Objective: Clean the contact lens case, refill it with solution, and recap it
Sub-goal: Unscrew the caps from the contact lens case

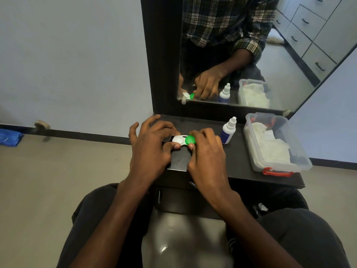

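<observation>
A white contact lens case (178,140) lies on the dark shelf (239,163) below the mirror. Its left well is uncovered and looks white inside. A green cap (190,139) sits on its right well. My left hand (152,147) holds the case's left side, thumb at the front edge. My right hand (206,149) pinches the green cap with thumb and fingers. A white solution bottle (229,130) with a dark label and a capped nozzle stands upright just right of my right hand.
A clear plastic box (274,144) with crumpled white tissues and red latches sits at the shelf's right end. The mirror (251,51) rises behind the shelf and reflects the hands. A small dark round object (166,139) lies under my left fingers.
</observation>
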